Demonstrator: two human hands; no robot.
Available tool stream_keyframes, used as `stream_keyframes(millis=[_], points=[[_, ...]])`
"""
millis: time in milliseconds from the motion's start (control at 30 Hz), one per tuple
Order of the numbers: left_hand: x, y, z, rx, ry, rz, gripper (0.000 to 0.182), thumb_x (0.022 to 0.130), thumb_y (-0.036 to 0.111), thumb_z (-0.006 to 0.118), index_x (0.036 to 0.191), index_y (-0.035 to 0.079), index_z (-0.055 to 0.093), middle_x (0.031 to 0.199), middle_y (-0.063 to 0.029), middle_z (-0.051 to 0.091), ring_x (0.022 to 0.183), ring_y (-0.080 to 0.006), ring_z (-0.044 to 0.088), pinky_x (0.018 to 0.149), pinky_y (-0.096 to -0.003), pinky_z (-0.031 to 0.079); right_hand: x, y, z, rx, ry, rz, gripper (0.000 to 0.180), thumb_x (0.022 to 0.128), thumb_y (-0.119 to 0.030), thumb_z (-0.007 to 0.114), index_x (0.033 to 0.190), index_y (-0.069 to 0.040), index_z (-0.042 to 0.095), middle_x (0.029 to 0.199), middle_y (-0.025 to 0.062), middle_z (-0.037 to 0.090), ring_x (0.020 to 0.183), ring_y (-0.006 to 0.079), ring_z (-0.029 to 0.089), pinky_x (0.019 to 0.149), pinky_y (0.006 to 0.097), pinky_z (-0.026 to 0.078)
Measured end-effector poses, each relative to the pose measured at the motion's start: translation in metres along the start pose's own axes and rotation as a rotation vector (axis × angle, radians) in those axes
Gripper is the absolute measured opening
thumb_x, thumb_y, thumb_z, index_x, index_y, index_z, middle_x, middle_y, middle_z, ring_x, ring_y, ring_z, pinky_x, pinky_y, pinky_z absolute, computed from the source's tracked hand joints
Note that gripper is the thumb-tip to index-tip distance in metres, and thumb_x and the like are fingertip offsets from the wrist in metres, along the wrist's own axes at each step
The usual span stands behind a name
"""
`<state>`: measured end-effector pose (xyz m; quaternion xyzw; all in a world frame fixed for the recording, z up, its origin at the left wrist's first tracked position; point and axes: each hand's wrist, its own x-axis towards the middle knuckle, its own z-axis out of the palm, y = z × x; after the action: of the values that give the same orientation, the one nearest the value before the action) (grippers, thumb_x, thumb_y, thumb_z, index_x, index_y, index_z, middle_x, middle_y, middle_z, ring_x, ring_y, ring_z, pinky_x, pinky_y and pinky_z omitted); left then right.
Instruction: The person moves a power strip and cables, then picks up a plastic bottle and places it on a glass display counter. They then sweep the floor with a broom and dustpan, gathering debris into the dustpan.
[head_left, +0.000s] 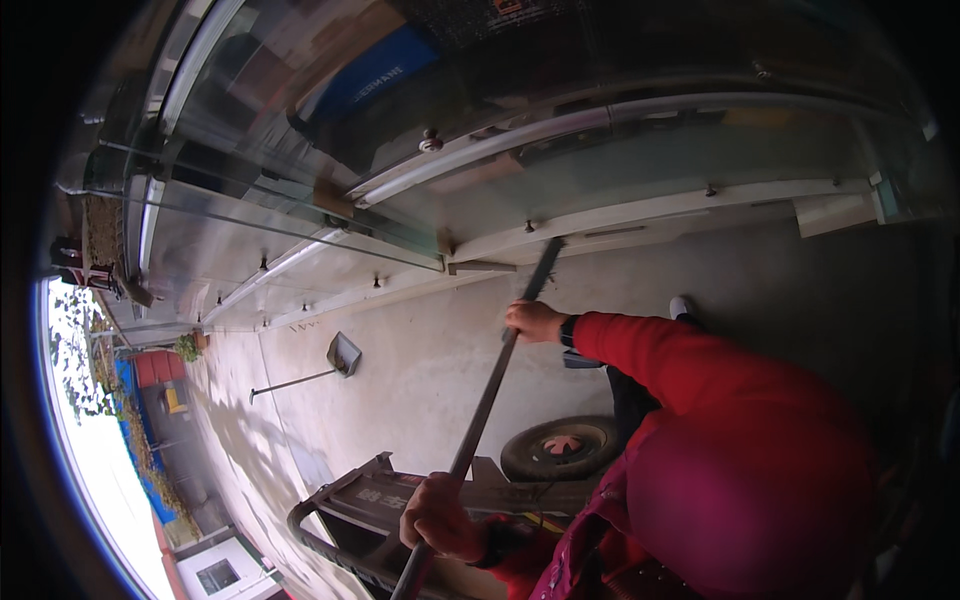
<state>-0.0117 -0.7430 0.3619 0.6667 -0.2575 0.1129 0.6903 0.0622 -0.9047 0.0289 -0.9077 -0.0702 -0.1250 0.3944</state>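
My right hand (536, 321), in a red sleeve with a dark band at the wrist, grips a long-handled broom (486, 405) just below its dark bristles. The bristles (545, 271) touch or hover near the base of a glass-fronted cabinet (480, 191); which of the two is unclear. Farther down the same handle my left hand (442, 517) is closed around it. The handle's far end leaves the picture at the bottom. A grey long-handled dustpan (345, 355) stands apart on the concrete floor (420, 360), with some dark debris inside.
Below me a tyre with a red hub (561, 448) lies beside a dark cart-like frame (360, 502) bearing writing. The glass cabinets with small knobs run along the top and left. A potted plant (187, 346) stands near the far doorway. My shoe (681, 306) shows at the right.
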Motion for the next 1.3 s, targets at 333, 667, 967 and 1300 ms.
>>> stream_keyframes(millis=[333,667,967,1300], points=[[-0.006,-0.028,0.052,-0.077,-0.38,-0.271,0.031,0.08,0.016,0.044,0.054,0.004,0.031,0.049,-0.0055,0.038,0.042,-0.0163,0.036,0.039,-0.0282,0.029,-0.144,0.056,-0.105,-0.127,0.238,0.324,0.012,0.054,-0.012,0.058,0.059,-0.006,0.049,0.066,0.0118,0.051,0.073,0.0302,0.051,0.066,0.039,0.042],[-0.006,-0.039,0.109,0.199,-0.529,-0.167,0.034,0.085,0.024,0.041,0.063,-0.001,0.044,0.053,-0.0078,0.045,0.046,-0.0149,0.043,0.044,-0.026,0.033,-0.063,0.033,-0.067,0.153,-0.067,0.309,0.018,0.065,-0.018,0.056,0.074,-0.003,0.051,0.071,0.0139,0.053,0.071,0.0317,0.053,0.063,0.0393,0.043],[-0.038,-0.206,0.105,0.708,-0.644,-0.527,0.03,0.082,0.022,0.052,0.06,0.003,0.045,0.047,-0.0099,0.041,0.045,-0.0147,0.036,0.043,-0.0314,0.032,-0.142,-0.036,-0.163,1.411,-0.276,0.916,0.033,0.084,-0.034,0.044,0.097,-0.004,0.048,0.088,0.009,0.053,0.071,0.0171,0.056,0.057,0.0297,0.048],[-0.169,-0.223,0.221,0.528,-1.035,-0.339,0.012,0.065,0.014,0.056,0.075,0.007,0.055,0.075,-0.0131,0.058,0.076,-0.0315,0.054,0.067,-0.0377,0.043,-0.19,-0.022,-0.258,1.757,-0.347,1.169,0.052,0.083,-0.046,0.04,0.118,-0.01,0.03,0.095,0.0209,0.053,0.077,0.0279,0.058,0.06,0.0325,0.049]])
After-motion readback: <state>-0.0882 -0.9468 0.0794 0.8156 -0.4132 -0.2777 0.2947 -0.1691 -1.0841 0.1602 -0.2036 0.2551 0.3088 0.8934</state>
